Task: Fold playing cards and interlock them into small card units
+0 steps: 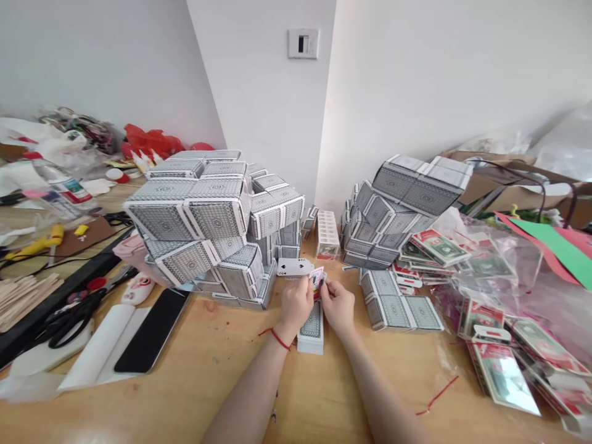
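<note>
My left hand (pixel 295 303) and my right hand (pixel 338 306) meet over the middle of the wooden table (pixel 222 382), both pinching playing cards (pixel 317 276) held between the fingertips. A white card showing a black spade (pixel 295 266) sticks out to the left above my left hand. Under the hands stands a deck of cards (pixel 311 330) with a grey patterned back. A red string circles my left wrist.
A big pile of grey card packs (pixel 208 222) rises at the left, another pile (pixel 402 203) at the right. Wrapped red-and-green card boxes (pixel 499 345) lie in plastic at the right. A black phone (pixel 150 330), scissors (pixel 74 314) and clutter sit at the left.
</note>
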{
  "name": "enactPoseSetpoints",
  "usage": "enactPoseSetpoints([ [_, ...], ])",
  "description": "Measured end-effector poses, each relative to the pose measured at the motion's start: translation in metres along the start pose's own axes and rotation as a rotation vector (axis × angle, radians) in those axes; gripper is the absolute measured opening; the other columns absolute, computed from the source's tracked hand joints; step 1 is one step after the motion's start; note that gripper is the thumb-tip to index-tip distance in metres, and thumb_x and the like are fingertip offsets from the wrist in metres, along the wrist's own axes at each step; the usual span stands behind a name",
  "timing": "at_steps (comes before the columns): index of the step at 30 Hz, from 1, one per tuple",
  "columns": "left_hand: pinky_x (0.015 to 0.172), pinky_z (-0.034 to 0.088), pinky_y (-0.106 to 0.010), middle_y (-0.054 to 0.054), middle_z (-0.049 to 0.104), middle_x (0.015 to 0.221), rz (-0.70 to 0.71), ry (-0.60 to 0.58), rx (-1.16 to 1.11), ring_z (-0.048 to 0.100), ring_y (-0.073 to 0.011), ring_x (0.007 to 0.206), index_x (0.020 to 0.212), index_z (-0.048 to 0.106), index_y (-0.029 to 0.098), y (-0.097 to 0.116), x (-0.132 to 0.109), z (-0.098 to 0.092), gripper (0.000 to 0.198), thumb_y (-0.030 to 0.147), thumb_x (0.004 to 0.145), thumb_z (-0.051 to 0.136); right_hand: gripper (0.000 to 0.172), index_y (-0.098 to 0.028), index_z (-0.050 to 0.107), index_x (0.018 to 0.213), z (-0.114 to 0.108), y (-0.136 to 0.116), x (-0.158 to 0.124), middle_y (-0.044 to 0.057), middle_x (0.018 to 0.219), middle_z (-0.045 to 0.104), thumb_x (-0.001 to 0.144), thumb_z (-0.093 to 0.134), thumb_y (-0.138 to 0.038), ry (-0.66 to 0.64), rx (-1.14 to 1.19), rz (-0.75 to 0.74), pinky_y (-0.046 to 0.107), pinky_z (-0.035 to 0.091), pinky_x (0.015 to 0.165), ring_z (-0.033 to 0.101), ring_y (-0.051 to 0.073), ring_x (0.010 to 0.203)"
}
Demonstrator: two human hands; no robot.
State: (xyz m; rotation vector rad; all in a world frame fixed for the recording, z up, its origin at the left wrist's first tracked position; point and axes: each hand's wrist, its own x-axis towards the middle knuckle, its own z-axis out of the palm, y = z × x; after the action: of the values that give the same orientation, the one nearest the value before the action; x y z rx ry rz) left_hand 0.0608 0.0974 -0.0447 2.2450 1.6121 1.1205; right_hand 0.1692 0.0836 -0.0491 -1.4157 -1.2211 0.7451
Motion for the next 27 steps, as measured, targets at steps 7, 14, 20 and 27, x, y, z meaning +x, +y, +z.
enactPoseSetpoints([
  [7, 0.053, 0.028, -0.025, -0.007, 0.056, 0.059, -0.083, -0.003, -0.192, 0.049, -0.0151, 0.054, 0.07, 0.055, 0.017, 0.0, 0.001, -0.001, 0.026, 0.028, 0.083, 0.036, 0.029, -0.018, 0.064, 0.074, 0.0, 0.002, 0.0, 0.006, 0.066, 0.065, 0.072, 0.052, -0.045, 0.121, 0.023, 0.026, 0.027, 0.042, 0.057, 0.057, 0.019, 0.061],
  [14, 0.049, 0.027, -0.022, -0.001, 0.052, 0.053, -0.349, 0.049, -0.434, 0.043, -0.0113, 0.049, 0.061, 0.047, 0.018, -0.007, 0.006, 0.0, 0.031, 0.037, 0.082, 0.035, 0.03, -0.017, 0.061, 0.066, -0.009, 0.004, 0.016, 0.006, 0.066, 0.065, 0.065, 0.062, -0.047, -0.31, 0.715, 0.385, 0.031, 0.047, 0.058, 0.06, 0.02, 0.063],
  [20, 0.049, 0.026, -0.022, 0.0, 0.048, 0.051, -0.336, 0.025, -0.487, 0.04, -0.0107, 0.048, 0.059, 0.046, 0.018, -0.004, 0.005, -0.001, 0.031, 0.038, 0.081, 0.037, 0.028, -0.019, 0.062, 0.068, -0.012, 0.0, 0.015, 0.004, 0.068, 0.066, 0.061, 0.067, -0.046, -0.425, 0.761, 0.423, 0.032, 0.046, 0.066, 0.06, 0.018, 0.064],
  [27, 0.049, 0.025, -0.022, 0.0, 0.05, 0.052, -0.255, 0.013, -0.45, 0.04, -0.01, 0.048, 0.058, 0.048, 0.018, 0.003, 0.003, -0.001, 0.03, 0.033, 0.081, 0.038, 0.031, -0.019, 0.054, 0.068, -0.002, 0.009, 0.011, 0.0, 0.061, 0.059, 0.064, 0.062, -0.049, -0.295, 0.607, 0.319, 0.027, 0.042, 0.056, 0.053, 0.015, 0.055],
])
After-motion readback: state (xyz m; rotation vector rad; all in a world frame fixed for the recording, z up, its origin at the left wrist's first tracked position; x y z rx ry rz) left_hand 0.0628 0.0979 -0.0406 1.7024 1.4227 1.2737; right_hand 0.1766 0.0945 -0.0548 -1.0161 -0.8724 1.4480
